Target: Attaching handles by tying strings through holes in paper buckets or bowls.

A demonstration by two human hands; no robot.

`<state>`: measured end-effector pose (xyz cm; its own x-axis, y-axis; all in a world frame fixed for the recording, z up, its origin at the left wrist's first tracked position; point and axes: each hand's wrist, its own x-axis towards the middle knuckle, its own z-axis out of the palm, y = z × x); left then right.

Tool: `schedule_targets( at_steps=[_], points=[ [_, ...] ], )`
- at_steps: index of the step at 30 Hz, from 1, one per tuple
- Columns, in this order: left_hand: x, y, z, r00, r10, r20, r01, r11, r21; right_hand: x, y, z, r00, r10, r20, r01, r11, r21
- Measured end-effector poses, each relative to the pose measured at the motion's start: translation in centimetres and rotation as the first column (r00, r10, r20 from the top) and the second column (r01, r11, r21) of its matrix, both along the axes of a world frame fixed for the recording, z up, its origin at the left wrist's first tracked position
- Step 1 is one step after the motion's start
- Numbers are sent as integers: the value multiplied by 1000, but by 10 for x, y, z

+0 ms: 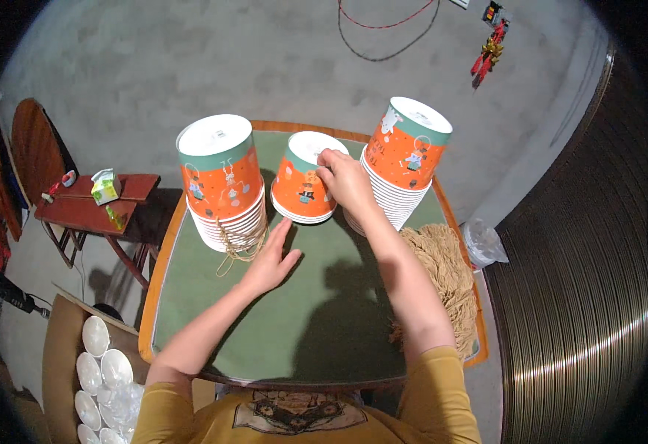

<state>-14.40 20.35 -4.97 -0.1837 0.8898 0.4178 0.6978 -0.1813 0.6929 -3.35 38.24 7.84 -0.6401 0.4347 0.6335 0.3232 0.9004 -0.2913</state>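
Three upside-down stacks of orange and green printed paper buckets stand on a green table. The short middle stack (302, 181) is between the tall left stack (224, 170) and the tall right stack (411, 140). My right hand (348, 181) bends over the upper right edge of the middle stack, fingers curled against its top bucket. Below that stack's near rim, my left hand (271, 265) is open, fingers stretched and thumb apart, fingertips close to the rim. Tan cord (236, 244) hangs in loose loops at the left stack, just beside my left hand.
A heap of tan cords (442, 285) lies along the table's right edge (463, 244). At lower left, a cardboard box (61, 348) holds several round white pieces. A red bench (87, 211) with a tissue pack stands left. A clear plastic bag (483, 240) sits beyond the right edge.
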Motion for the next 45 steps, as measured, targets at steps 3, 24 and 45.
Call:
schedule_targets(
  at_steps=[3, 24, 45],
  points=[
    [11, 28, -8, 991, 43, 125, -50, 997, 50, 3, 1, 4, 1000, -25, 18, 25, 1000, 4],
    [11, 113, -26, 176, -78, 981, -303, 944, 129, 0, 8, 3, 999, 17, -47, -19, 999, -34],
    [8, 144, -38, 109, 65, 992, -420, 908, -13, 5, -6, 98, 904, 44, -426, -92, 991, -95]
  ],
)
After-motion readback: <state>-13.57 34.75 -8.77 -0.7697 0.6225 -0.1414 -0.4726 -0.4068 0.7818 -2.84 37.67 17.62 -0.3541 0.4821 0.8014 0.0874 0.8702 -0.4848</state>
